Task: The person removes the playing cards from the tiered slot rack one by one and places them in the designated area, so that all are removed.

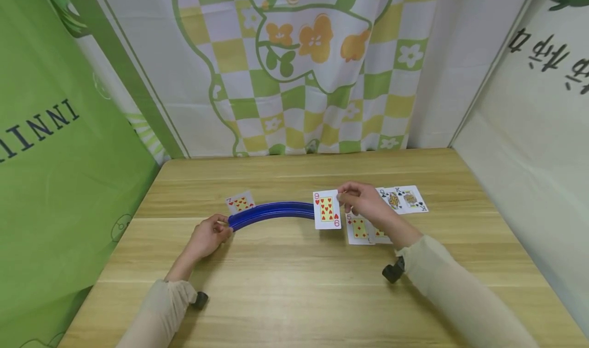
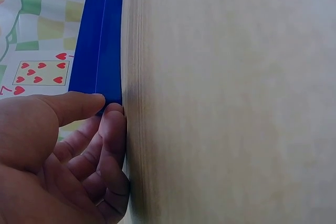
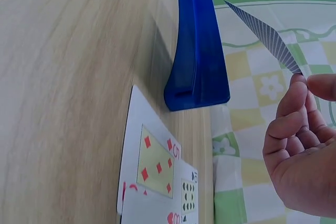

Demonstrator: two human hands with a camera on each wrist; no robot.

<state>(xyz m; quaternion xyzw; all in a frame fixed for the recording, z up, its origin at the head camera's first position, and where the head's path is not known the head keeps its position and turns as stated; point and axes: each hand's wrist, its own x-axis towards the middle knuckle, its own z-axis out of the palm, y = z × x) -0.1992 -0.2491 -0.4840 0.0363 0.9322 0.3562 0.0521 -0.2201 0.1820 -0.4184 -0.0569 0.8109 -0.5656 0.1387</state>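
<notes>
A curved blue card holder (image 1: 271,211) stands on the table. My left hand (image 1: 209,236) pinches its left end between thumb and fingers, as the left wrist view also shows. The seven of hearts (image 1: 241,203) shows just behind that end, its lower edge hidden by the holder. Between thumb and fingertips my right hand (image 1: 365,205) holds the nine of hearts (image 1: 327,210) by its right edge, raised near the holder's right end. In the right wrist view the patterned back of that card (image 3: 268,38) is visible.
Right of the holder lie face-up cards: a five of diamonds (image 1: 358,229) overlapped by another card, and a queen (image 1: 392,200) and king of spades (image 1: 411,199) behind. My right forearm covers some. A patterned curtain (image 1: 317,108) hangs at the table's back edge.
</notes>
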